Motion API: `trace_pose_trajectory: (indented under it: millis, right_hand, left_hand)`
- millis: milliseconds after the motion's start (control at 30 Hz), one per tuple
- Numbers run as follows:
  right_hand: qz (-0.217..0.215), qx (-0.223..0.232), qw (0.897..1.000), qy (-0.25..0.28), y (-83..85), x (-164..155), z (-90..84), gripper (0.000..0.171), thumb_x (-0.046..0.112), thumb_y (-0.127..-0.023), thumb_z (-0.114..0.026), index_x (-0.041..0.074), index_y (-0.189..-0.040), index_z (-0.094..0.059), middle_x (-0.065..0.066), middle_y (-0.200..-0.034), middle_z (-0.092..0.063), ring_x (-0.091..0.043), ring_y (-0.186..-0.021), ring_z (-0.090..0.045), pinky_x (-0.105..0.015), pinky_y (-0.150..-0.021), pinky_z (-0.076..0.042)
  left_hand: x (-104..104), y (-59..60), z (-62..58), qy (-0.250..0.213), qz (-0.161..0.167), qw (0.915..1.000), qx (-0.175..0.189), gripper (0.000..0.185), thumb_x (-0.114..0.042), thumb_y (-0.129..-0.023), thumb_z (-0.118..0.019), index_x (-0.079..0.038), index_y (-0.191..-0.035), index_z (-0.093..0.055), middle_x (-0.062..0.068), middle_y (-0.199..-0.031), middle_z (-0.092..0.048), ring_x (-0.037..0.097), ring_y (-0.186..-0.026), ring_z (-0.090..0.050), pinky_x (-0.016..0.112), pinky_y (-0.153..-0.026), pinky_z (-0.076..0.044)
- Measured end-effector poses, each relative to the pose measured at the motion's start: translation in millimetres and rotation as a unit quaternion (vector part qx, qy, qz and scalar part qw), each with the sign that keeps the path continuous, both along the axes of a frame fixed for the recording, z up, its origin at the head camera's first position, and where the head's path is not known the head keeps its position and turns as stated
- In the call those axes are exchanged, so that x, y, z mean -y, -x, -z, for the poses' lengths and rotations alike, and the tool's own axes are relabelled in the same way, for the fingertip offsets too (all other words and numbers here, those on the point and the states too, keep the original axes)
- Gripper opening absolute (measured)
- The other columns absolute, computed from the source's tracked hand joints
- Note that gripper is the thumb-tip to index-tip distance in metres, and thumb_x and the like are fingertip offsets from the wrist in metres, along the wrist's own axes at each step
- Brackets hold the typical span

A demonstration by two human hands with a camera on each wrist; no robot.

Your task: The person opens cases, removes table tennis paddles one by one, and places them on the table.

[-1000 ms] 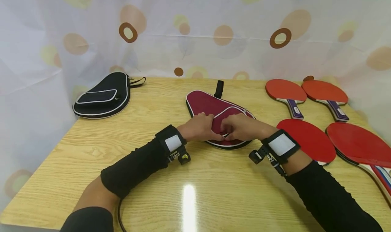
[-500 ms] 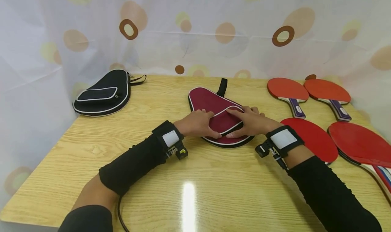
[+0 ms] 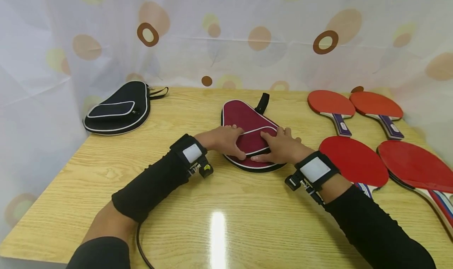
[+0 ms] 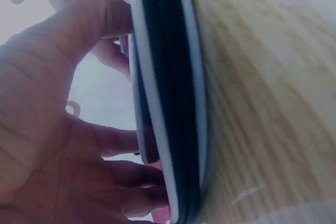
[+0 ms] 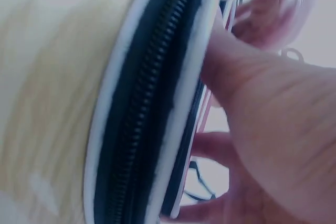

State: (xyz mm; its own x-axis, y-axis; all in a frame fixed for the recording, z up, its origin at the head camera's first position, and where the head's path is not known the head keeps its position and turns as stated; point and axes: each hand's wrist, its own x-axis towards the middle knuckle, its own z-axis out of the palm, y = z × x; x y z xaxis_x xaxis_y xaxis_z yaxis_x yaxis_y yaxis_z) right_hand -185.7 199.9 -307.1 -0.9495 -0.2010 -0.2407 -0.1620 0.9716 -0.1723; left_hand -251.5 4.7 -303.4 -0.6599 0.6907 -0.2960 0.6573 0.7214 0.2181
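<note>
A maroon table tennis paddle case point(image 3: 240, 114) with white piping and a raised front pocket lies flat on the table in the head view. My left hand point(image 3: 222, 140) rests on the case's left side, its thumb low beside the pocket. Over the right side spreads my right hand point(image 3: 283, 148), with thumb and forefinger apart on the pocket and the other fingers at the case's edge. Both wrist views show the case's dark zipped side, with the left thumb point(image 4: 97, 17) and right thumb point(image 5: 223, 59) touching its front. Some fingertips are hidden behind the pocket.
A black paddle case point(image 3: 122, 107) with a wrist loop lies at the back left. Several red paddles, such as the near one point(image 3: 354, 161), lie on the right, close to my right forearm. A patterned curtain point(image 3: 226, 37) hangs behind the wooden table point(image 3: 170, 222).
My right fingers have spread from a bunched hold near the left thumb to the case's right side. The case has turned slightly, its wide end shifting left and its strap right.
</note>
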Motion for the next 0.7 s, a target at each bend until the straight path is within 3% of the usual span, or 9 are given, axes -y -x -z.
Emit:
trace_pose_trajectory:
  millis: [133,333,533,700]
  right_hand:
    - [0.014,-0.005,1.0,-0.015,-5.3,12,1.0,0.092,0.06,-0.092,-0.063,0.0,-0.155,-0.034,-0.043,-0.143,-0.031,-0.057,-0.134,-0.027,-0.076,-0.095,-0.036]
    - [0.043,-0.035,0.998,-0.031,-14.4,30,1.2,0.089,0.062,-0.092,-0.062,-0.005,-0.149,-0.042,-0.047,-0.138,-0.035,-0.059,-0.129,-0.033,-0.076,-0.09,-0.041]
    - [0.073,-0.058,0.995,-0.039,-19.7,44,1.0,0.087,0.061,-0.093,-0.061,-0.007,-0.145,-0.046,-0.048,-0.133,-0.04,-0.059,-0.126,-0.037,-0.073,-0.088,-0.044]
    - [0.075,-0.058,0.995,-0.026,-21.7,47,2.8,0.085,0.06,-0.093,-0.062,-0.01,-0.141,-0.049,-0.048,-0.131,-0.041,-0.06,-0.124,-0.038,-0.074,-0.087,-0.045]
  left_hand:
    - [-1,2.0,-0.8,0.024,0.011,0.9996,0.002,0.084,-0.045,-0.088,-0.067,-0.001,-0.153,-0.036,0.022,-0.154,-0.04,0.03,-0.141,-0.042,0.037,-0.112,-0.037]
    - [-1,5.5,-3.0,0.055,0.011,0.9984,0.009,0.093,-0.048,-0.088,-0.067,0.0,-0.157,-0.027,0.025,-0.163,-0.022,0.036,-0.152,-0.021,0.04,-0.12,-0.026]
    - [2,10.4,-4.9,0.056,0.013,0.9981,0.023,0.093,-0.043,-0.089,-0.067,0.0,-0.159,-0.023,0.024,-0.165,-0.013,0.036,-0.153,-0.012,0.04,-0.122,-0.02]
    - [5,9.3,-2.3,0.051,0.012,0.9982,0.029,0.094,-0.039,-0.089,-0.066,0.0,-0.16,-0.019,0.022,-0.166,-0.011,0.034,-0.154,-0.011,0.038,-0.122,-0.018]
